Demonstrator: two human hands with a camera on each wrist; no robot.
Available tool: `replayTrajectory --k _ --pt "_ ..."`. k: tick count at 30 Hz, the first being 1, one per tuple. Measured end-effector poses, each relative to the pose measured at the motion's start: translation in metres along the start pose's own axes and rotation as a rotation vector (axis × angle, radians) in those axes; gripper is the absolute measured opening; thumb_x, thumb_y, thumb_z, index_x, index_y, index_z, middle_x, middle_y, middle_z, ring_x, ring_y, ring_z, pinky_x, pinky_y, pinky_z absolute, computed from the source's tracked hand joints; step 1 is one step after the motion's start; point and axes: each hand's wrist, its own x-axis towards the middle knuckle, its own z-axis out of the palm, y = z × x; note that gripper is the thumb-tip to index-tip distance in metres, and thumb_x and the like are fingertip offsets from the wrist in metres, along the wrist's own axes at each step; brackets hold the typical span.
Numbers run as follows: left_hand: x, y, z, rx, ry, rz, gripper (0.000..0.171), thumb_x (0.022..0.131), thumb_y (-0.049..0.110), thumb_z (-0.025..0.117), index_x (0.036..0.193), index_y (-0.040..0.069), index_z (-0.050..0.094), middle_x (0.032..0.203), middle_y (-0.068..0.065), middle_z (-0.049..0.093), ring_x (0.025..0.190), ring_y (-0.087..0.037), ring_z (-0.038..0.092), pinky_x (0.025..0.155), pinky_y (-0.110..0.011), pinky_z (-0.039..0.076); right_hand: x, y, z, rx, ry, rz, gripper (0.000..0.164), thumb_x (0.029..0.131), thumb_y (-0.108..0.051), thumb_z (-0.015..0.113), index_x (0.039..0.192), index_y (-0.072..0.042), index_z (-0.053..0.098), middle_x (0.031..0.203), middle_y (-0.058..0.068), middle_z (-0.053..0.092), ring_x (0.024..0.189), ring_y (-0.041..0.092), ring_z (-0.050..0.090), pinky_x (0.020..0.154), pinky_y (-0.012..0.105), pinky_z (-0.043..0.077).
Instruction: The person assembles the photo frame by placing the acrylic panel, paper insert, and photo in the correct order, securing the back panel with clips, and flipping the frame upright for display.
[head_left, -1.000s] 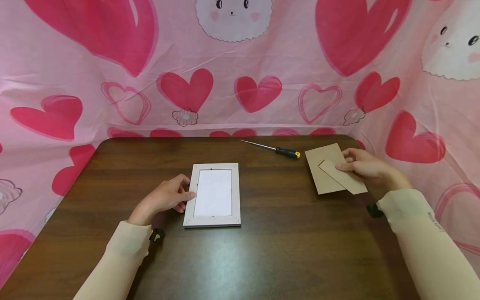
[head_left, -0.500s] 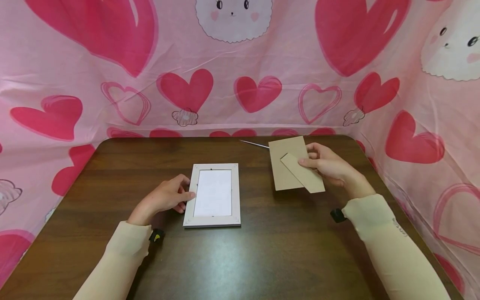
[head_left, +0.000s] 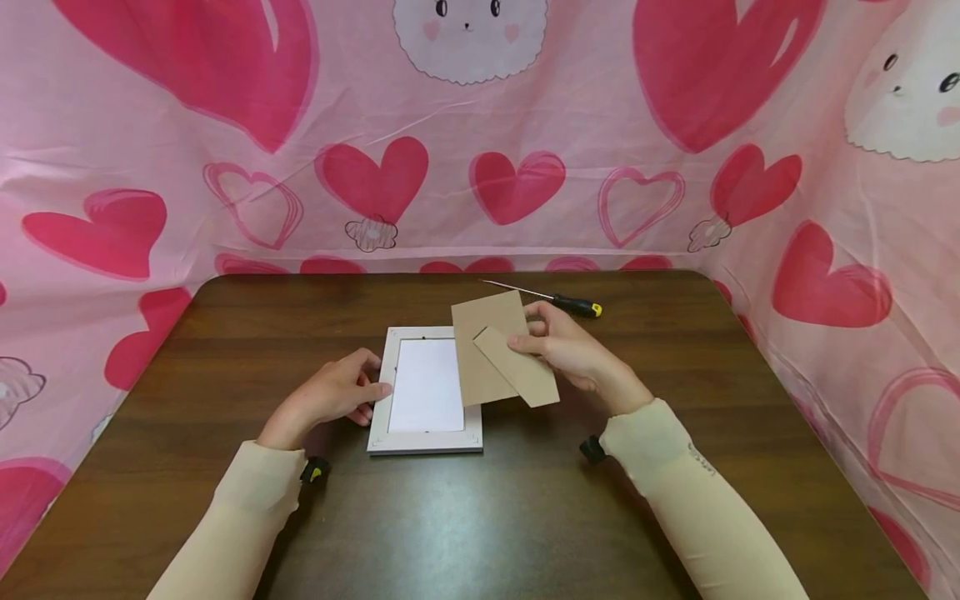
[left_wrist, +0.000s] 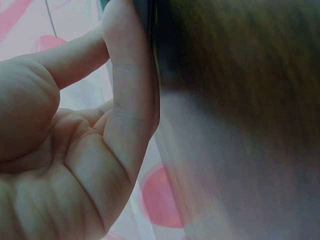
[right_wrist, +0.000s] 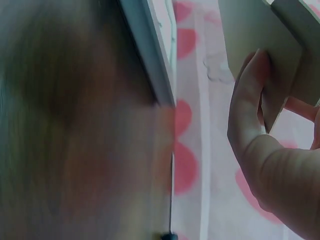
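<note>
A white picture frame (head_left: 423,442) lies on the brown table with a white sheet (head_left: 427,385) inside its border. My left hand (head_left: 333,390) grips its left side, thumb on top of the border and fingers along the edge. In the left wrist view, the frame's dark edge (left_wrist: 145,20) meets the fingertips. My right hand (head_left: 577,348) pinches a tan backing board (head_left: 477,375) by its stand leg (head_left: 527,377), thumb on the leg. The board is held tilted and overlaps the frame's right border in the head view. The right wrist view shows it raised higher than the frame.
Behind the right hand, a screwdriver (head_left: 576,306) with a black and yellow handle lies near the table's (head_left: 337,525) far edge. A pink cloth (head_left: 450,200) with hearts hangs behind the table and along both sides.
My right hand has carried the backing board leftward from the table's right side to over the frame's right border. The screwdriver handle, covered half a second ago, shows again. My left hand stays put.
</note>
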Motion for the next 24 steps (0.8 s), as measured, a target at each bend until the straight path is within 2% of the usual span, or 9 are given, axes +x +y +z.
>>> replayTrajectory --k 9,24 --pt "0.001 0.002 0.002 -0.013 0.022 -0.04 0.056 0.087 0.026 0.072 0.13 0.005 0.042 0.094 -0.017 0.051 0.064 -0.022 0.061 0.059 -0.032 0.057 0.018 0.014 0.039 -0.013 0.002 0.007 0.045 0.091 -0.008 0.064 0.125 -0.005 0.035 0.109 0.021 0.059 0.086 0.033 0.065 0.069 0.044 0.057" --pt "0.003 0.0 0.002 -0.047 0.031 -0.041 0.056 0.086 0.024 0.072 0.13 0.005 0.042 0.093 -0.017 0.05 0.064 -0.023 0.061 0.059 -0.033 0.057 0.032 0.028 0.077 -0.022 0.055 0.018 0.05 0.089 -0.004 0.065 0.127 -0.004 0.031 0.109 0.02 0.059 0.085 0.027 0.066 0.07 0.039 0.057"
